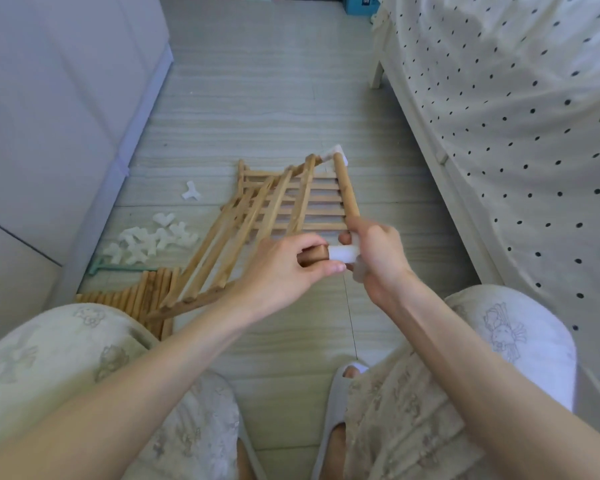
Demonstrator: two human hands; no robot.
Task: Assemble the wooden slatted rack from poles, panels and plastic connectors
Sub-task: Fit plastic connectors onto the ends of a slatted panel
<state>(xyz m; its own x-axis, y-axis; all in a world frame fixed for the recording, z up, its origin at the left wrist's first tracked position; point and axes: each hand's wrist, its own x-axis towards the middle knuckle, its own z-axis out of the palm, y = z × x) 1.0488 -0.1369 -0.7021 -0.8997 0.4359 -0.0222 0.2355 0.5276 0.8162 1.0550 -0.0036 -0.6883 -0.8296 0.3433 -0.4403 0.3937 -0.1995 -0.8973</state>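
My left hand (284, 268) grips the end of a short wooden pole (314, 256), whose tip sits at the mouth of a white plastic connector (343, 253). My right hand (378, 258) holds that connector together with the near end of a longer pole (347, 188) that runs away from me. A second white connector (333, 153) caps that pole's far end. A slatted wooden panel (257, 220) leans tilted in front of my hands, over another slatted panel (326, 199) lying flat on the floor.
A heap of white connectors (146, 242) and one stray connector (191, 192) lie on the floor to the left. A bundle of loose poles (142, 296) rests by my left knee. A white cabinet (56, 98) stands left, a dotted bed (516, 116) right.
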